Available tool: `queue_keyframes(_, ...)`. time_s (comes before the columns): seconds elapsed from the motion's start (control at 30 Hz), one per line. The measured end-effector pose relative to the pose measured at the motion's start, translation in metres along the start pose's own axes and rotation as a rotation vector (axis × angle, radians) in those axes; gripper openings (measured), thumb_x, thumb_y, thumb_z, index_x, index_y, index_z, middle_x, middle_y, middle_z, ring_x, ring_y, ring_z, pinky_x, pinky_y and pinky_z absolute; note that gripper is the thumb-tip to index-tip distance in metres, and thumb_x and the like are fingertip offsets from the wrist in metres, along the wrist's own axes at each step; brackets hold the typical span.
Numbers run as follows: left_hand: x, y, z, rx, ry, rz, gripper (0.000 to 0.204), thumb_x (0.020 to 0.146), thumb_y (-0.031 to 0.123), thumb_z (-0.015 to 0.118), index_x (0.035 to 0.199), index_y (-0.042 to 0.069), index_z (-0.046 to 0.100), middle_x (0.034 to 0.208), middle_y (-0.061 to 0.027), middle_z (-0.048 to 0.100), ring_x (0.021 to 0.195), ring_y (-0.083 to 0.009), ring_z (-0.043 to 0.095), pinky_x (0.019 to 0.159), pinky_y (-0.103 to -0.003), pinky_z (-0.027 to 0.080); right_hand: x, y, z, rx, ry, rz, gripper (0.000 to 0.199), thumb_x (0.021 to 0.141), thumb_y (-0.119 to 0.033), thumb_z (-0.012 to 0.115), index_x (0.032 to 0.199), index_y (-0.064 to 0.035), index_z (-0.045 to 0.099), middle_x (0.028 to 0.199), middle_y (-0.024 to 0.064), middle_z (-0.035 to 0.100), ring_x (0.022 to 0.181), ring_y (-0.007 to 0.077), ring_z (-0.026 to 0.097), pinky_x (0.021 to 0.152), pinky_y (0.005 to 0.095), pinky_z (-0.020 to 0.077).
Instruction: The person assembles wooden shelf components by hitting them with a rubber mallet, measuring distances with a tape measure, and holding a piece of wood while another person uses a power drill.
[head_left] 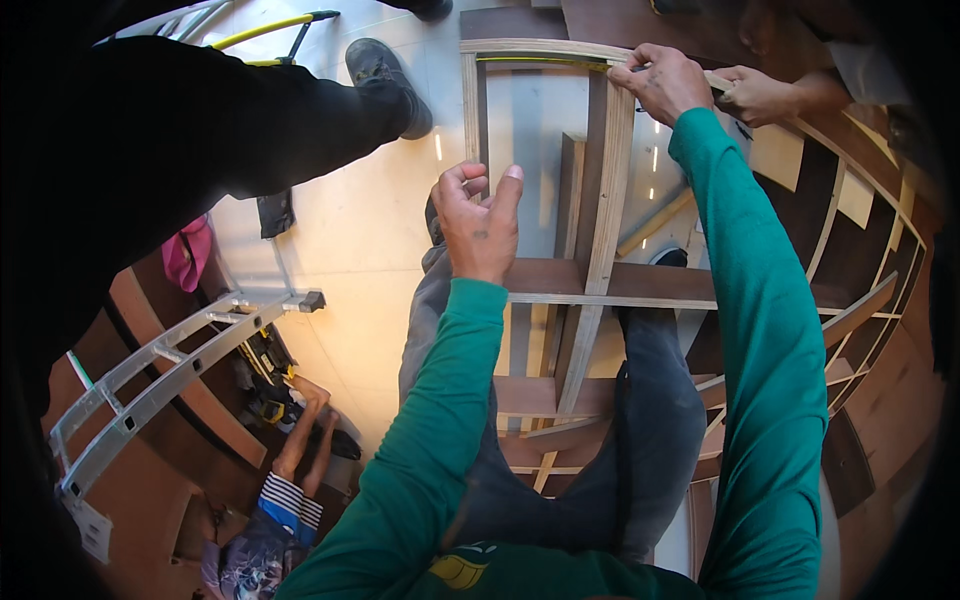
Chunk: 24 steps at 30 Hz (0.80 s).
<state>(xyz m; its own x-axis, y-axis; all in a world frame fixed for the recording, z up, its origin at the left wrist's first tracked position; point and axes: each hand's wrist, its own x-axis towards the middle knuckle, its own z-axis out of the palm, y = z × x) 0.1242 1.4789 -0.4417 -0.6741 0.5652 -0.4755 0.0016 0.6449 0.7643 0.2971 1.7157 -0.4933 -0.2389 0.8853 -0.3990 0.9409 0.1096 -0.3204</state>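
Observation:
A wooden frame (603, 210) of plywood strips stands in front of me, with crosspieces running between its uprights. Along the inner side of its far rail (545, 46) stretches a thin yellow strip (540, 61) that looks like a tape measure's blade. My right hand (668, 85) is at that rail where the strip ends, fingers pinched together; a small dark thing shows between them, too hidden to name. My left hand (480, 225) hovers by the frame's left upright (472, 110), thumb up and fingers loosely curled, holding nothing. Another person's hand (762, 97) grips the rail just right of mine.
The frame continues right as a curved lattice (865, 290). An aluminium ladder (185, 360) leans at the left. Someone's dark trouser leg (260, 110) and shoe (385, 85) are at upper left. A person in striped shorts (290, 505) is low at left, near yellow-black tools (270, 375).

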Motion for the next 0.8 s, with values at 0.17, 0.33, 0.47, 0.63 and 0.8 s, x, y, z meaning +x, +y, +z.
queue_keyframes(0.17, 0.005, 0.005, -0.002, -0.021, -0.029, -0.018, 0.050, 0.088, 0.031, 0.080, 0.117, -0.002, 0.056, 0.122, -0.0161, 0.047, 0.109, -0.0245, 0.054, 0.088, -0.035, 0.056, 0.004, -0.006, -0.005, -0.004, -0.085, 0.065, 0.039, 0.083, -0.053, 0.076, 0.102, -0.0186, 0.078, 0.095, 0.0083, 0.078, 0.091, 0.0276, 0.075, 0.090, 0.0443, 0.0590)
queue_keyframes(0.33, 0.007, 0.008, -0.001, -0.013, -0.027, 0.006, 0.049, 0.086, 0.030, 0.080, 0.115, -0.002, 0.056, 0.122, -0.0164, 0.048, 0.109, -0.0249, 0.054, 0.086, -0.035, 0.055, 0.008, -0.004, -0.007, -0.007, -0.081, 0.037, 0.039, 0.085, -0.051, 0.078, 0.102, -0.0158, 0.078, 0.088, 0.0079, 0.077, 0.082, 0.0229, 0.076, 0.085, 0.0398, 0.0603)
queue_keyframes(0.47, 0.008, 0.008, 0.000, -0.019, -0.029, 0.026, 0.049, 0.086, 0.030, 0.081, 0.115, -0.001, 0.056, 0.123, -0.0161, 0.048, 0.109, -0.0250, 0.054, 0.087, -0.036, 0.055, 0.007, -0.009, -0.012, 0.039, -0.122, 0.046, 0.036, 0.085, -0.048, 0.079, 0.100, -0.0144, 0.078, 0.084, 0.0075, 0.076, 0.076, 0.0207, 0.074, 0.079, 0.0375, 0.0609)
queue_keyframes(0.63, 0.013, 0.009, 0.002, -0.022, -0.058, 0.038, 0.049, 0.085, 0.031, 0.082, 0.115, 0.000, 0.057, 0.124, -0.0158, 0.049, 0.108, -0.0248, 0.055, 0.087, -0.037, 0.055, 0.003, -0.013, -0.017, 0.086, -0.150, 0.063, 0.031, 0.085, -0.043, 0.080, 0.095, -0.0138, 0.078, 0.082, 0.0063, 0.075, 0.072, 0.0180, 0.072, 0.074, 0.0364, 0.0600)
queue_keyframes(0.8, 0.019, 0.008, 0.003, -0.028, -0.092, 0.028, 0.049, 0.085, 0.032, 0.082, 0.114, 0.000, 0.058, 0.119, -0.0162, 0.052, 0.107, -0.0247, 0.057, 0.085, -0.036, 0.054, 0.008, -0.009, -0.017, 0.084, -0.161, 0.055, 0.030, 0.085, -0.043, 0.080, 0.093, -0.0135, 0.078, 0.081, 0.0054, 0.075, 0.070, 0.0178, 0.070, 0.075, 0.0366, 0.0591)
